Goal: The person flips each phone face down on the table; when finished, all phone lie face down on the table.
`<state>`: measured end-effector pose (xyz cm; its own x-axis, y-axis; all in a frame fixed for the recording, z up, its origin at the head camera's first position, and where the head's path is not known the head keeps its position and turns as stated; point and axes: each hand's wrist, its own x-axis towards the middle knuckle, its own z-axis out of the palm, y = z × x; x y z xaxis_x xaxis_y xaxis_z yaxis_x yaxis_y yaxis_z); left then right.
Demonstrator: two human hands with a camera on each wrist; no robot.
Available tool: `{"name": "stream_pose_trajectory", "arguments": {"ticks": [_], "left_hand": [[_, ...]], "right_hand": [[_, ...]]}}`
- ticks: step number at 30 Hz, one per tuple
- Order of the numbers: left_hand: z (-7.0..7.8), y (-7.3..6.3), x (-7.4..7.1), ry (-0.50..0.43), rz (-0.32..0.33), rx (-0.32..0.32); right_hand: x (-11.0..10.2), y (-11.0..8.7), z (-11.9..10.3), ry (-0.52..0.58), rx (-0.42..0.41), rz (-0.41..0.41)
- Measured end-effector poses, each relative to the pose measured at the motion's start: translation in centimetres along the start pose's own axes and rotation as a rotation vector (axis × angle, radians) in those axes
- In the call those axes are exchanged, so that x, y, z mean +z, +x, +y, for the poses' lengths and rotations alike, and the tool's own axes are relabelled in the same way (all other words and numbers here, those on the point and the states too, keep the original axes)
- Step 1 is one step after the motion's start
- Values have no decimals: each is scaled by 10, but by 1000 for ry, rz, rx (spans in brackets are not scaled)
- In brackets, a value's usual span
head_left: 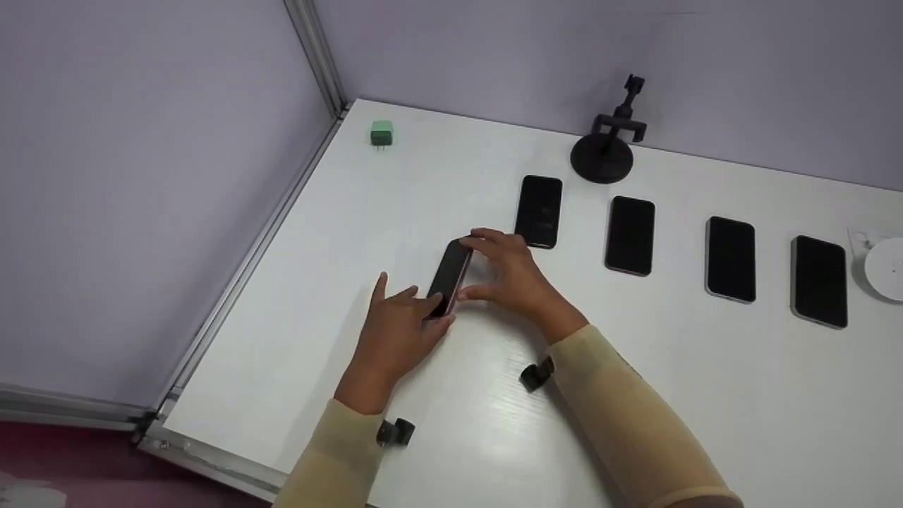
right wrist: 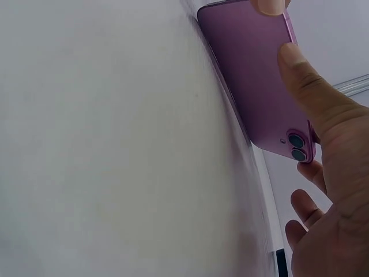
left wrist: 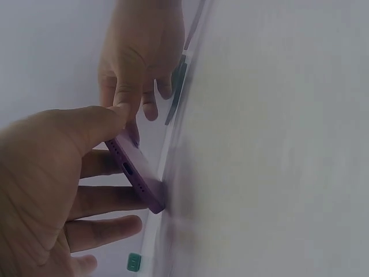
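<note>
A purple smartphone (head_left: 450,271) with a black screen stands tilted on one long edge, between both hands. At its near end, the left hand (head_left: 396,333) pinches it with thumb and index finger, the other fingers spread. My right hand (head_left: 520,276) grips its right side, thumb low and index finger at the far corner. In the right wrist view, the right thumb (right wrist: 300,69) lies along the phone's purple back (right wrist: 248,63), which has two camera lenses (right wrist: 297,147). The end with the charging port (left wrist: 128,168) faces the left wrist camera.
Several dark-screened phones lie in a row to the right, the nearest phone (head_left: 540,212) just beyond the right hand. Behind them stands a black phone stand (head_left: 602,159). A green plug adapter (head_left: 382,132) sits far left, a white round device (head_left: 885,269) far right. Walls edge the white table (head_left: 296,339).
</note>
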<state>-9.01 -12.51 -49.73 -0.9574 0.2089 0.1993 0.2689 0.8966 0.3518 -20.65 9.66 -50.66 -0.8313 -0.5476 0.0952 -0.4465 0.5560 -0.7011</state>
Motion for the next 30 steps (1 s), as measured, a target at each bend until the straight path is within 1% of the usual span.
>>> {"name": "stream_pose_trajectory", "arguments": {"ticks": [2,9,12,17,20,27,30], "left_hand": [[1,-3,-2,-8,2,-5],[1,-10,-6,23,21,-14],[1,-13,-8,15,42,-6],[-2,-15,-8,12,95,13],[-3,-15,-7,-12,124,-5],[-2,-17,-8,-103,170,-103],[-3,-18,-8,-136,197,-120]], "right_hand": [[0,0,-1,24,1,3],[2,1,-2,73,51,5],[3,2,-2,82,57,8],[4,2,-1,87,76,14],[4,1,0,77,89,19],[3,-1,0,56,116,18],[3,-1,-1,30,113,14]]}}
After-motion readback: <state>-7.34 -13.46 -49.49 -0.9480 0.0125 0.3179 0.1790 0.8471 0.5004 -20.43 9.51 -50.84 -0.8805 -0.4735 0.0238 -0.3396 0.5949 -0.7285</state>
